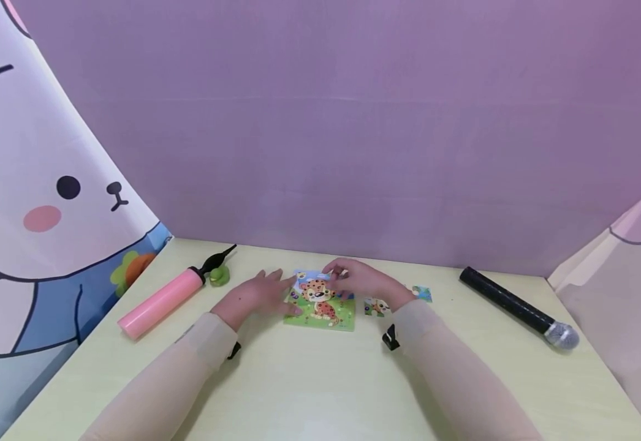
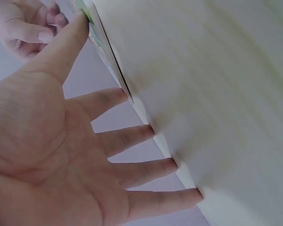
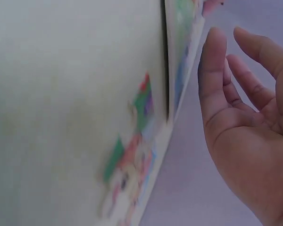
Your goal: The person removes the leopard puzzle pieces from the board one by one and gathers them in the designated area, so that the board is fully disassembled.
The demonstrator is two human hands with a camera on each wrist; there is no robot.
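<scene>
A square picture board with a spotted cartoon animal on green and blue lies flat on the table. At its left edge is my left hand, fingers spread; in the left wrist view that hand has its thumb on the board and its fingertips along the board's edge and table. Over the board's upper right part is my right hand. In the right wrist view the right hand has bent fingers and nothing visible between them. Loose puzzle pieces lie right of the board, partly behind the right forearm.
A pink pump with a black nozzle lies at the left, beside a small green figure. A black microphone with a grey head lies at the right. Another puzzle piece is beyond the right wrist. Purple cloth hangs behind the table.
</scene>
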